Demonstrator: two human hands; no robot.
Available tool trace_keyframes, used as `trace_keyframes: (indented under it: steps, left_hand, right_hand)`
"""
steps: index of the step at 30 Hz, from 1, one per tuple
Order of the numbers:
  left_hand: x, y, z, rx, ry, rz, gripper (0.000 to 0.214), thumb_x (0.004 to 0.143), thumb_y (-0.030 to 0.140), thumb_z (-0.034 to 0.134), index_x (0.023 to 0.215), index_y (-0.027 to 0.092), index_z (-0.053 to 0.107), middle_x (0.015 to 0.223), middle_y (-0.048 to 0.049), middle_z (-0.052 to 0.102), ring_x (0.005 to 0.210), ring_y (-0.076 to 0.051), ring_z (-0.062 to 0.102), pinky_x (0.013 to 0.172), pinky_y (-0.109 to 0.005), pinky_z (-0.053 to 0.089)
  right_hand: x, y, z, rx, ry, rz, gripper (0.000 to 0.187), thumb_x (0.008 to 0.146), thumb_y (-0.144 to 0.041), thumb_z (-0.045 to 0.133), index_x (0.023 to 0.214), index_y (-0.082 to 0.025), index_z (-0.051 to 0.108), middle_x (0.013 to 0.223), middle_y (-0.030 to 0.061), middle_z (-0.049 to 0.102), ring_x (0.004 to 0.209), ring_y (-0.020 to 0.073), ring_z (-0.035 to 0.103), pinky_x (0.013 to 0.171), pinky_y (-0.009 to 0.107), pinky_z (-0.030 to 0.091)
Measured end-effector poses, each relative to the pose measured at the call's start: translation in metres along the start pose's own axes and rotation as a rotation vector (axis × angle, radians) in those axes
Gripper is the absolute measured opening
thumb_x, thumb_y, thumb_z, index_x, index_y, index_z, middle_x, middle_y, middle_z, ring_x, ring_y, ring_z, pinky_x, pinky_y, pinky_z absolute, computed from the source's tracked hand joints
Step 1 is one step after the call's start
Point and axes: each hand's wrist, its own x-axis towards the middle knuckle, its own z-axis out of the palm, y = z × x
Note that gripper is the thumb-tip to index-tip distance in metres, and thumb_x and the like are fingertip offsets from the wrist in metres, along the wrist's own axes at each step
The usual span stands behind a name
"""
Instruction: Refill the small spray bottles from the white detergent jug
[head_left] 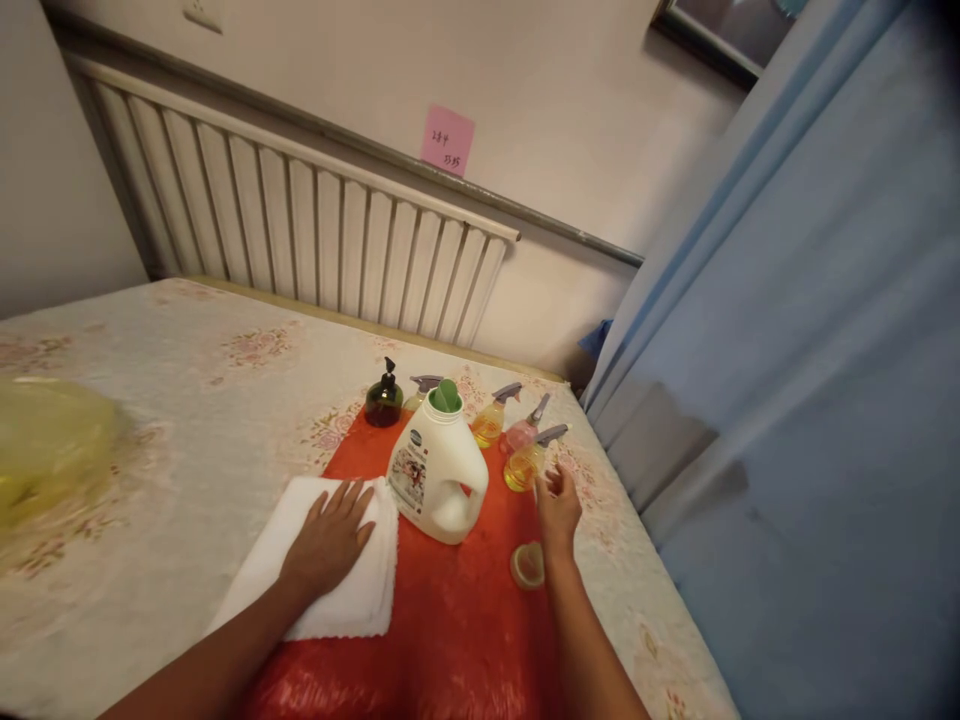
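My left hand [330,540] lies flat, fingers spread, on a folded white towel [360,610]. Right of the towel stands a big cream-coloured detergent jug [442,470], its cap off and a green pouring spout [446,396] showing in the neck. My right hand [559,508] is beside a spray bottle with yellow liquid [523,467], fingers loosely bent and apart; whether they touch the bottle is unclear. Below that hand sits a round, pale, cup-like cap [527,566], partly behind my wrist. All this rests on or beside a shiny red mat [457,620].
Behind the jug stand a dark green pump bottle [384,400], a partly hidden spray bottle [424,385], another yellow one [491,418] and a pink one [525,430]. A translucent yellow thing [52,450] lies left on the flowered cloth [225,400]. A blue curtain [795,380] hangs right.
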Motion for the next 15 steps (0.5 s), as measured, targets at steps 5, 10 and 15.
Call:
trace_keyframes:
  steps: [5,10,15]
  left_hand:
    - [0.001,0.003,-0.001,0.006,-0.006,-0.024,0.054,0.095,0.039,0.04,0.143,0.018,0.053,0.152,-0.0156,0.047,0.144,-0.034,0.038,0.115,-0.058,0.029]
    - [0.001,0.002,0.0,-0.003,-0.014,-0.017,0.055,0.095,0.038,0.04,0.143,0.016,0.052,0.152,-0.0167,0.047,0.144,-0.036,0.039,0.115,-0.059,0.029]
    - [0.0,0.001,-0.001,-0.03,-0.018,-0.014,0.054,0.095,0.039,0.04,0.144,0.017,0.052,0.152,-0.0168,0.048,0.143,-0.036,0.039,0.115,-0.058,0.03]
  right_hand:
    - [-0.098,-0.006,0.0,0.105,-0.201,-0.052,0.041,0.077,-0.04,0.056,0.107,-0.016,0.07,0.09,0.0084,0.077,0.08,0.0229,0.072,0.075,0.032,0.056]
    - [-0.159,-0.001,-0.006,0.111,-0.317,-0.077,0.027,0.078,-0.031,0.054,0.089,-0.017,0.074,0.076,0.0061,0.075,0.067,0.0221,0.069,0.064,0.03,0.054]
    - [-0.187,0.001,-0.011,0.102,-0.438,-0.123,0.023,0.08,-0.026,0.055,0.09,-0.019,0.075,0.078,0.0052,0.076,0.07,0.0226,0.071,0.066,0.03,0.054]
